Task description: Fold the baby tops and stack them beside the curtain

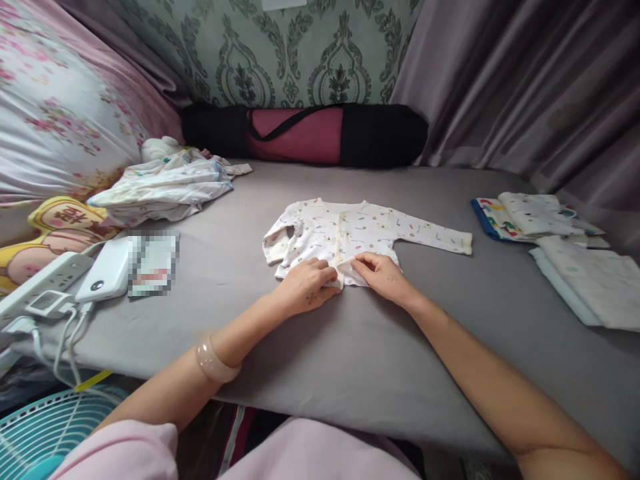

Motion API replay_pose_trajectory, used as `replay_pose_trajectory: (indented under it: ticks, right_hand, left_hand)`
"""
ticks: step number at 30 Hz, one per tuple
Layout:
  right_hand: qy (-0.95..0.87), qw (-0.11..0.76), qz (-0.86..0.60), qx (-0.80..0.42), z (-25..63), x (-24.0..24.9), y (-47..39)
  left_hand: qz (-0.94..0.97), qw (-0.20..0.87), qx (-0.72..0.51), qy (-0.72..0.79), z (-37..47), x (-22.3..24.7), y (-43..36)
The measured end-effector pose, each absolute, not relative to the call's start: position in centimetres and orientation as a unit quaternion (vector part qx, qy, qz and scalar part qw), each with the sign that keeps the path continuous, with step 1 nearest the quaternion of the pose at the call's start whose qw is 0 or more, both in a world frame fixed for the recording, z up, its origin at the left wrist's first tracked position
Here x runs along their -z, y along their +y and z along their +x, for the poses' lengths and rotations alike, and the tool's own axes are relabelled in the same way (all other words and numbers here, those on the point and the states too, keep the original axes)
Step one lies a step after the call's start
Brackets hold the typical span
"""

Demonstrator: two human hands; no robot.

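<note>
A small white long-sleeved shirt [320,230] with a scattered print lies front up on the grey sheet [350,353]. Its sleeve on the right is stretched out, while the one on the left is bent down beside the body. My left hand [311,283] grips the bottom hem near the middle, fingers curled. Just to the right, my right hand [383,275] pinches the edge of the front opening between thumb and fingers. A small flap of cloth is raised between both hands.
Folded clothes [540,217] and pale folded cloths [595,283] lie at the right. Rumpled clothes [170,183], a power bank [107,267], a power strip [45,283] and cables are at the left. A long black-and-maroon bag [300,135] lies along the wall; a fan [55,427] stands lower left.
</note>
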State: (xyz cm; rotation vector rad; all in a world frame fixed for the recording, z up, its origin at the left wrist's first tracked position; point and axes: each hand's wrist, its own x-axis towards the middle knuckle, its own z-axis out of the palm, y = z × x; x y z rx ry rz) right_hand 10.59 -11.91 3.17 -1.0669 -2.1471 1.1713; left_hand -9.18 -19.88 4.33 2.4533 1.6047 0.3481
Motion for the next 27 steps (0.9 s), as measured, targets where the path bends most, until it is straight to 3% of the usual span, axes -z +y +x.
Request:
replay_pose_trajectory:
  ticks: [10,15,21,27]
  right_hand:
    - [-0.742,0.250,-0.384,-0.489,10.7,-3.1,-11.6]
    - [-0.750,0.251,-0.372,-0.485,10.8,-2.9,-11.4]
    - [-0.757,0.254,-0.369,-0.476,10.9,-3.7,-11.5]
    - [-0.805,0.210,-0.343,-0.437,10.8,-4.1,-11.9]
  left_hand:
    - [0.841,0.032,-0.058,0.537,-7.9,-4.9,-19.9]
    - [0.831,0.052,-0.088,0.547,-7.3,-4.9,-19.9]
    - [0.783,0.131,-0.210,0.571,-6.6,-4.6,-19.5]
    - [0.836,0.159,-0.191,0.488,-6.6,-4.2,-20.6]
